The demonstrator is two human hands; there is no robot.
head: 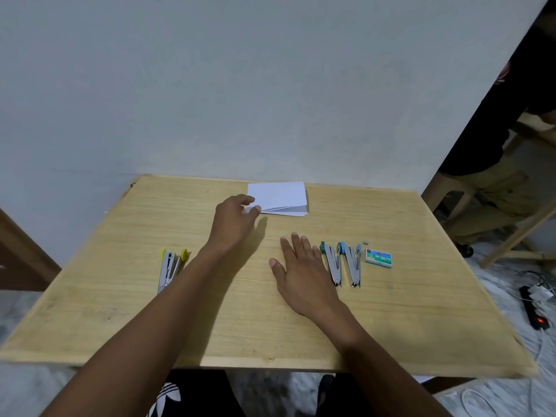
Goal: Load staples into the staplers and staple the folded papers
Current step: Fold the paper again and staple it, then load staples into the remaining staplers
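A stack of folded white papers (278, 197) lies at the far middle of the wooden table (406, 311). My left hand (233, 219) reaches to the stack's near left corner, with thumb and fingertips touching the paper edge. My right hand (301, 272) rests flat on the table, fingers spread, holding nothing. A yellow-tipped stapler (171, 267) lies open to the left of my left forearm. Two more open staplers, a teal one (332, 263) and a blue one (350, 263), lie just right of my right hand. A green staple box (378, 258) sits beside them.
A small grey bit (366, 241) lies just behind the staple box. A grey wall stands right behind the table. Another person sits on a stool (469, 188) at the right. A power strip with a red light (535, 311) and cables lie on the floor.
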